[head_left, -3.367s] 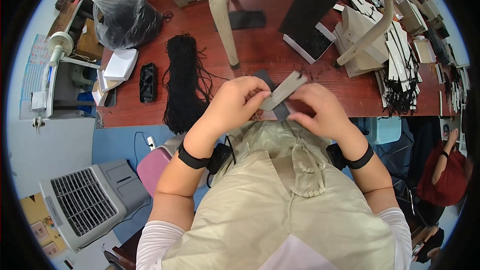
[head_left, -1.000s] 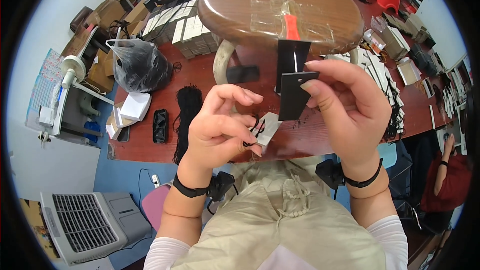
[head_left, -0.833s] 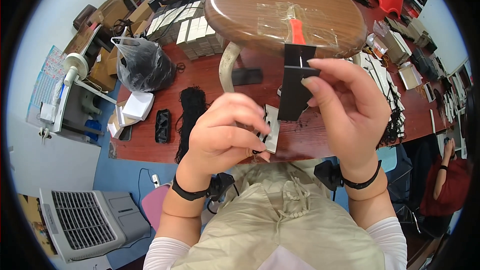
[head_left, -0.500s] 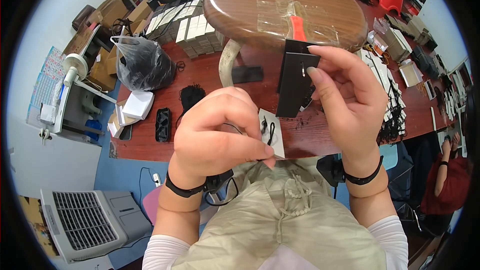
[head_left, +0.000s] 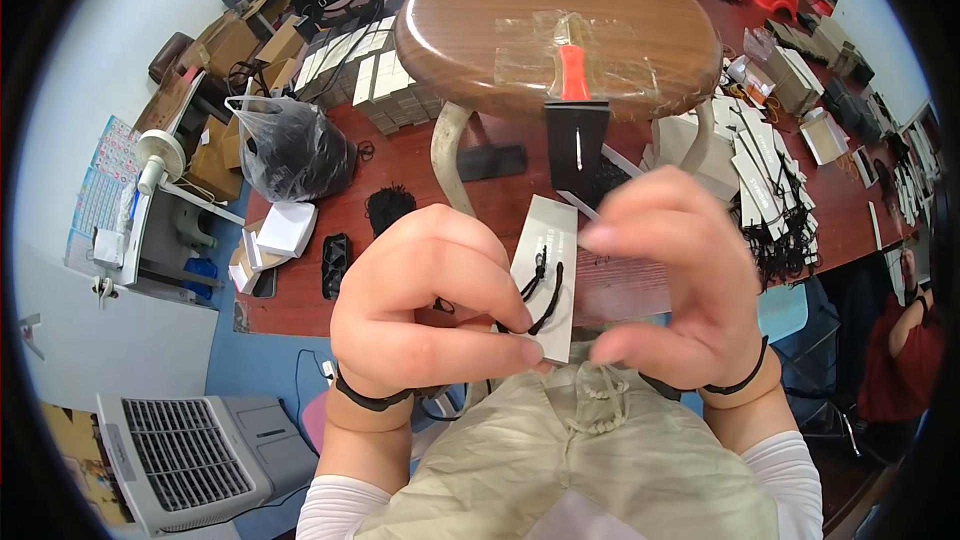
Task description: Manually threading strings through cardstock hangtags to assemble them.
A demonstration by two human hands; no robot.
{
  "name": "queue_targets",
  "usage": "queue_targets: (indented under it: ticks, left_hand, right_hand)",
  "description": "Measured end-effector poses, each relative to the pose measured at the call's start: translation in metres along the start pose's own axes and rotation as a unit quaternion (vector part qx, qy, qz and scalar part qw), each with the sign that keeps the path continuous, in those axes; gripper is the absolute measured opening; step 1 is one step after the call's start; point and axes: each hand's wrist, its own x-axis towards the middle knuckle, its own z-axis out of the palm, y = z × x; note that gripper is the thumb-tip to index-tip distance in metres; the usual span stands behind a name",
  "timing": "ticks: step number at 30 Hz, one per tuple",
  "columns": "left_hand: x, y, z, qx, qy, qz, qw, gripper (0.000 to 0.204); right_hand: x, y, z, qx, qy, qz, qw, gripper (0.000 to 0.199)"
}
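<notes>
Thumb and fingers of my left hand (head_left: 430, 305) pinch the lower left edge of a pale grey hang tag (head_left: 550, 250). A black cord (head_left: 548, 305) loops across the tag's face. To the right of it, my right hand (head_left: 685, 285) is open, its fingers curved and apart with nothing between them; its fingertips are blurred. Beyond both hands a black card (head_left: 565, 155) with a short light line on it hangs below a red-handled tool (head_left: 574, 72). Clear tape fixes this tool to the edge of a round brown wooden stool (head_left: 460, 15).
The stool stands on a dark red table (head_left: 290, 305). White tags with black cords (head_left: 765, 180) lie in a heap at right. At left are stacked white pieces (head_left: 385, 80), a clear bag of black material (head_left: 295, 150) and white boxes (head_left: 287, 228). A grey air cooler (head_left: 190, 450) stands on the floor.
My right hand has let go of the black card and come down toward the pale tag. That tag, still in my left hand, is raised and shows more of its face.
</notes>
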Motion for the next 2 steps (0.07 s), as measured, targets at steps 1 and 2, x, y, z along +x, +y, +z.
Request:
queue_targets:
  ticks: [1, 2]
  left_hand:
    - [-0.0009, -0.0007, -0.0008, -0.005, -0.012, -0.002, 1.0, 0.007]
    - [-0.0002, -0.0013, -0.0021, -0.009, -0.023, -0.003, 1.0, 0.007]
  right_hand:
    - [-0.0001, 0.0038, 0.0001, 0.018, -0.026, 0.01, 0.999, 0.043]
    - [-0.0013, 0.0091, 0.0004, 0.036, -0.053, 0.018, 0.998, 0.043]
